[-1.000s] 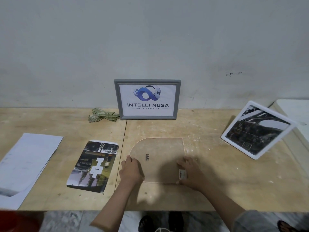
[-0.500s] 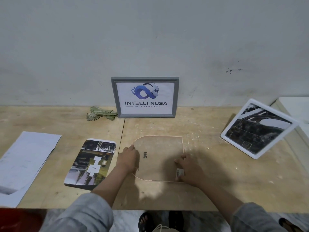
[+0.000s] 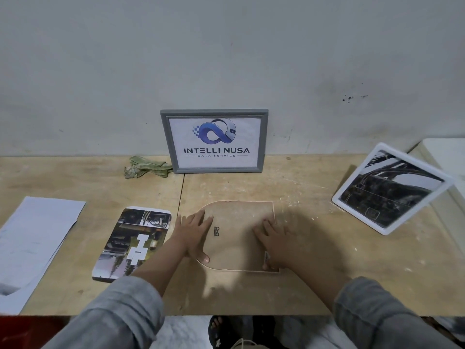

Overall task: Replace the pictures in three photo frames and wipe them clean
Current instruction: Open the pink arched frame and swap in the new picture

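Observation:
A brown arch-shaped frame back (image 3: 239,230) lies face down on the wooden table (image 3: 314,273). My left hand (image 3: 193,235) rests flat on its left edge, fingers spread. My right hand (image 3: 273,244) presses on its right side near a small white tab. A dark printed picture (image 3: 133,244) lies just left of it. A grey frame (image 3: 214,141) with a logo print leans on the wall. A white frame (image 3: 391,188) with a dark picture stands tilted at the right. A crumpled green cloth (image 3: 144,167) lies left of the grey frame.
White paper sheets (image 3: 32,238) lie at the table's left edge. A white box (image 3: 448,157) sits in the far right corner behind the white frame. The table's front edge runs just below my forearms, with feet and floor beneath.
My head has come closer and both hands have slid farther up onto the frame back, the fingers now spread flat. The frame back itself has stayed in place.

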Motion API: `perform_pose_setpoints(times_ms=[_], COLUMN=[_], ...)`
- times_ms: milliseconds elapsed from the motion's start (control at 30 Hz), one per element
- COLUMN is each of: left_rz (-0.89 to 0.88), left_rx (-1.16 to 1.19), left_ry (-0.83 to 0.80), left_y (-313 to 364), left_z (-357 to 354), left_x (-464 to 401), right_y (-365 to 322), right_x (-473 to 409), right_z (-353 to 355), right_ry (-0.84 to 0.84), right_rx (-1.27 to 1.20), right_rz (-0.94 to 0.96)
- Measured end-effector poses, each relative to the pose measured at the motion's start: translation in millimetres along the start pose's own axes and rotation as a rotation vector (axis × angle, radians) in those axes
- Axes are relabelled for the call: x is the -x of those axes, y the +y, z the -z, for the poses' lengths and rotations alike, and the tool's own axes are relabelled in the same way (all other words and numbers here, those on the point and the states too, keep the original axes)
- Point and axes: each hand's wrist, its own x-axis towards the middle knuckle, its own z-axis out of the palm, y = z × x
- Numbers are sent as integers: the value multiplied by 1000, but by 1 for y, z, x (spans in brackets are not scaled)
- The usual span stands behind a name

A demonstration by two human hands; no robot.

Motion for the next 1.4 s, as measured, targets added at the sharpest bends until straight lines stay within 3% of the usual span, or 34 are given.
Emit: perform_pose_setpoints(times_ms=[367, 833, 1067, 1267, 1400], left_rz=[-88, -104, 181, 482, 649], left_rx=[10, 241, 558, 1080, 1280], left_ry=[-44, 1, 149, 556, 497], left_y=[5, 8, 40, 44, 40], left_z=[-3, -34, -57, -32, -24], left_x=[-13, -2, 34, 33, 31], right_y=[-8, -7, -32, -41, -33], right_x=[-33, -21, 9, 11, 6], right_z=[15, -2, -36, -38, -25], right_ry=[-105, 65, 236, 300, 300], right_rx=[-129, -437, -742, -995, -1094], right_rz=[28, -4, -227, -389, -554])
